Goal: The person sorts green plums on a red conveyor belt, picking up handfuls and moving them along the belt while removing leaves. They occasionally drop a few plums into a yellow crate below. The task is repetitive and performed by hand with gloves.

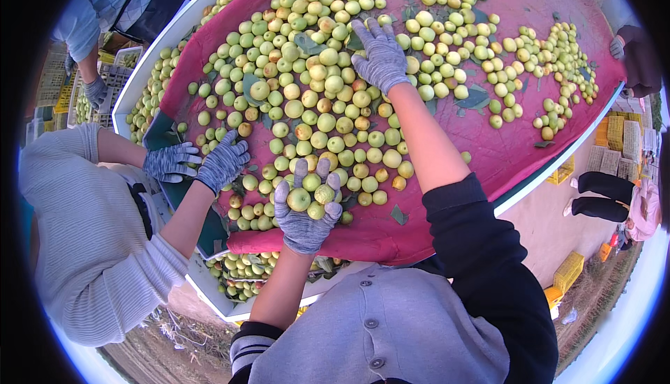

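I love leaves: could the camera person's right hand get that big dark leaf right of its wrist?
Probably yes. The right hand looks open, and the leaf lies near it on the red cloth, with only loose green fruit between.

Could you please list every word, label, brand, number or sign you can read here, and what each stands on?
None can be read.
No lettering shows on the yellow-green fruits, left glove, right glove or red cloth.
Any marks on the yellow crate at right are too small to read.
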A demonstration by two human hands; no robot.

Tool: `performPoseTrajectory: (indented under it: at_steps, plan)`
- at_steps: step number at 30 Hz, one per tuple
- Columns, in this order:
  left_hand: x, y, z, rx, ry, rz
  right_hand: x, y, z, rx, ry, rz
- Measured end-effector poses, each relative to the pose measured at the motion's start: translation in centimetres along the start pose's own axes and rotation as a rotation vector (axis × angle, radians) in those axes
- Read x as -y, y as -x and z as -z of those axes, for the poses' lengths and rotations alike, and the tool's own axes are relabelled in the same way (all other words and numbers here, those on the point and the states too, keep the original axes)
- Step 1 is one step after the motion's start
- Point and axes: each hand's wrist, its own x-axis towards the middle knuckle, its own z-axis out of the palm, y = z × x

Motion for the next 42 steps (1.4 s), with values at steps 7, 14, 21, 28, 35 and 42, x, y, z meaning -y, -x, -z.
performPoseTrajectory:
  at_steps: [7,14,21,28,35,42]
  plan:
    - [-2.6,6.8,1.4,0.044,0.052,-0.008,0.9,1.5,-0.4,0.036,-0.183,-0.088]
    - [-3.3,8.1,1.4,-0.029,0.078,0.015,6.2,-4.7,-3.4,0.156,0.001,0.447]
    - [-4.4,9.1,0.9,0.083,0.146,-0.017,3.0,0.3,-1.5,0.205,0.190,0.475]
    - [-1.6,9.2,1.1,-0.015,0.899,0.049,1.3,11.3,3.6,0.017,-0.636,-0.147]
    - [4.1,4.4,0.6,0.119,0.091,-0.030,12.4,23.2,8.3,0.031,-1.496,-0.555]
    - [5.0,5.4,1.1,0.046,0.211,-0.063,12.5,25.2,10.4,0.098,-0.079,0.436]
